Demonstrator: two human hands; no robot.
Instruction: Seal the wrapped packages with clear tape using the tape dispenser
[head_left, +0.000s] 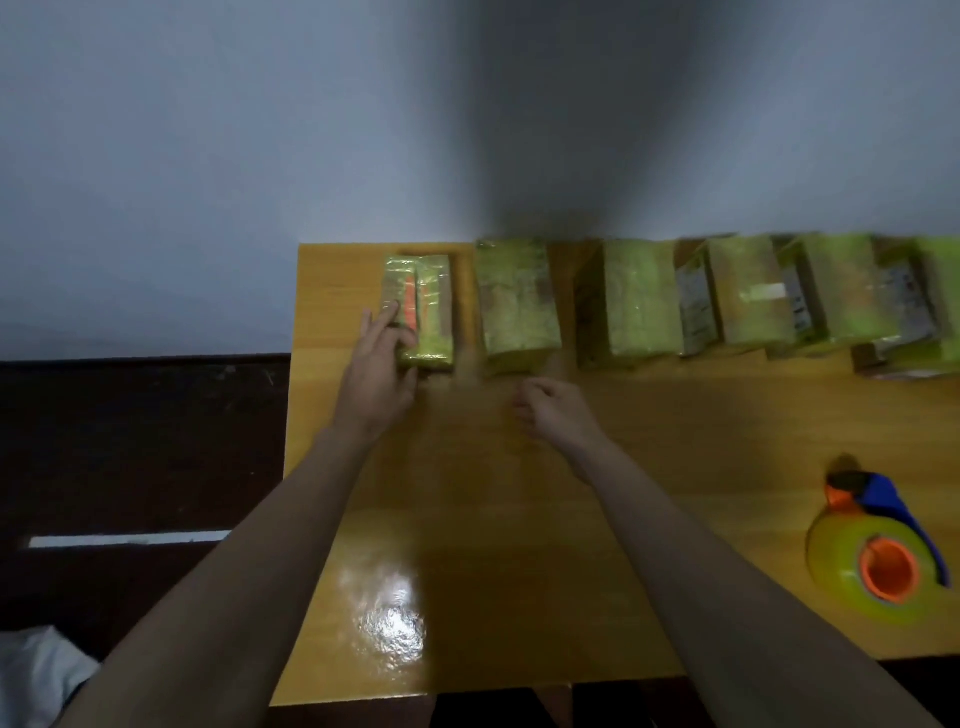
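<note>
Pale grey wall (260, 130) fills the far half of the view, and a shiny yellow wooden desk (467, 519) stands against it. Its left edge runs down beside dark floor (130, 441), and its near edge is close to the person.

Five wrapped packages sit in a row along the far edge of the desk, by the wall. They look green and glossy. The leftmost package (421, 312) has an orange stripe on top and sits close to the left edge. A small gap lies between it and the second package (517, 301). The other packages (753, 296) crowd together toward the right, and the last one runs out of view.

The left hand (379, 364) has straight fingers and rests on the near left side of the leftmost package. The right hand (550, 405) hangs over bare desk just near the second package, fingers loosely curled, holding nothing.

The tape dispenser (878, 551), blue and orange with a yellow-green roll, lies near the right edge, well apart from both hands. A wide bare stretch of desk lies between the arms.
</note>
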